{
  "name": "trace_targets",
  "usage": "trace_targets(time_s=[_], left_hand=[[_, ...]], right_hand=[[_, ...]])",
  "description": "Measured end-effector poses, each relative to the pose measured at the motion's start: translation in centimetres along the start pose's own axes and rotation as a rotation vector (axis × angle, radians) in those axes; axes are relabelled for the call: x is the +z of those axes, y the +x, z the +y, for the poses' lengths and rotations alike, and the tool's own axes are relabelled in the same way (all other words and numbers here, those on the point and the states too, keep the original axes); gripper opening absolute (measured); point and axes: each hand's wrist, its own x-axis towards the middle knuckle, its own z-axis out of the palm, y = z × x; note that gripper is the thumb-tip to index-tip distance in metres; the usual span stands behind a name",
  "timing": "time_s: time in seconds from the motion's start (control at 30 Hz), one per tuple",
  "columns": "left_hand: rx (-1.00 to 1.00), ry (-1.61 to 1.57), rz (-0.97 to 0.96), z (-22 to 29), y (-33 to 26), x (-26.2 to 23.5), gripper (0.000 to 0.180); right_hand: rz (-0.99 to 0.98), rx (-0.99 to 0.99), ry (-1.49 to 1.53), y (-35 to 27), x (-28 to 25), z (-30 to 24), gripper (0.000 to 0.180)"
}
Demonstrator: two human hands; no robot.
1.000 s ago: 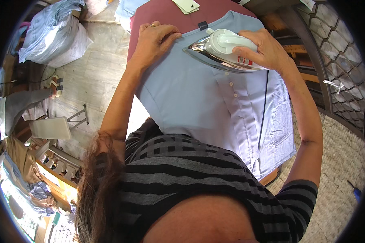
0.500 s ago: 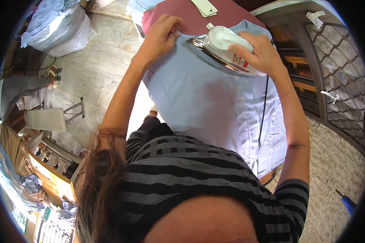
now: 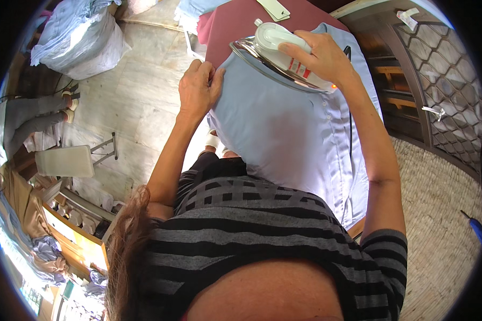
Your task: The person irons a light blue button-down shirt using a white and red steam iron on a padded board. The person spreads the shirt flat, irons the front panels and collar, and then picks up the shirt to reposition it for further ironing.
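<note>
The pale blue shirt [image 3: 294, 134] lay spread over the maroon ironing board [image 3: 235, 21], reaching from the person's striped top up to the board's far end. At the shirt's left edge the left hand [image 3: 198, 88] pressed flat, fingers loosely together on the cloth. Beyond it, over the shirt's upper part, the right hand [image 3: 318, 56] gripped the white iron [image 3: 281, 53], fingers wrapped round its handle, soleplate tilted
</note>
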Motion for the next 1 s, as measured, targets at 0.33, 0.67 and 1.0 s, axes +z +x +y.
trace_targets(time_s=[0.33,0.67,1.0], left_hand=[[0.028,-0.249,0.169,-2.3,-0.9,1.1,0.019],[0.049,-0.215,0.164,-3.1,-1.4,1.4,0.020],[0.133,-0.107,0.099,-3.6,-0.3,0.4,0.017]], right_hand=[[0.063,0.238,0.093,-2.9,3.8,-6.5,0.055],[0.168,0.458,0.258,-12.5,7.0,-10.7,0.046],[0.267,0.635,0.540,-14.3,7.7,-11.6,0.039]])
